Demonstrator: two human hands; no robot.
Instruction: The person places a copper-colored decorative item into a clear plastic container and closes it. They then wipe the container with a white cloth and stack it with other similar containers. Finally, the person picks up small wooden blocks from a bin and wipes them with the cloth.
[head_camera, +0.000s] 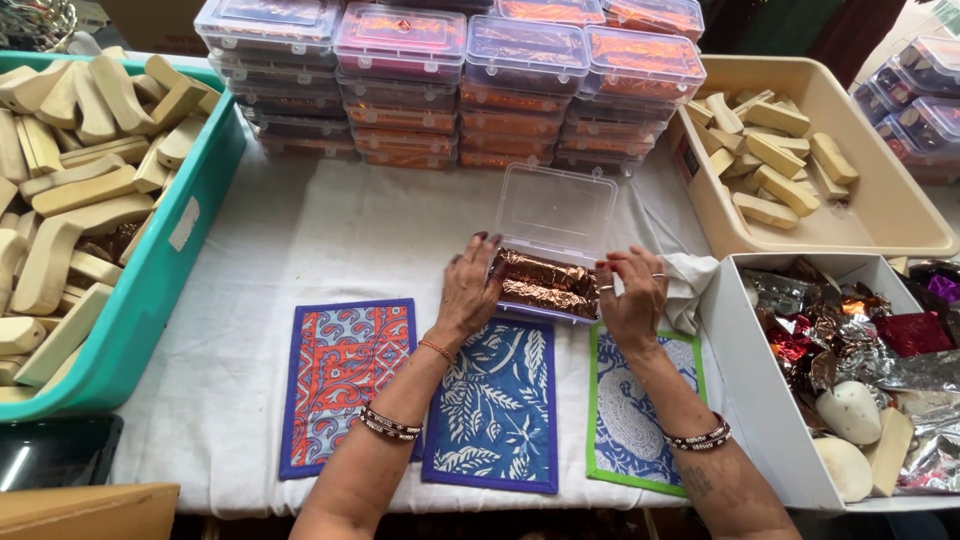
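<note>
Copper foil, two wrapped bars, lay side by side inside clear hinged plastic box; lid stood open, tilted away behind the bars. Box sat on white cloth-covered table, just above blue leaf-print mat.

Left hand: pressed against left ends of bars, fingers curled loosely over the foil, touching, not clenched. Right hand: at right end of box, fingers bent, tips on the bar ends and box rim; no firm grasp of anything visible.

Around the box: red-and-blue patterned mat left of the leaf mat, green-bordered mat right of it. Stacks of filled, closed boxes beyond the open lid. Teal crate of bare pale bars far left; beige tray of the same to the right; white carton of loose foil sheets just right of the right hand.

Judgement on doing step well: push evenly from both ends to square the bars flat and parallel; keep foil seams untorn, light fingertip pressure only; check nothing rides above the rim, else lid likely not to latch.
</note>
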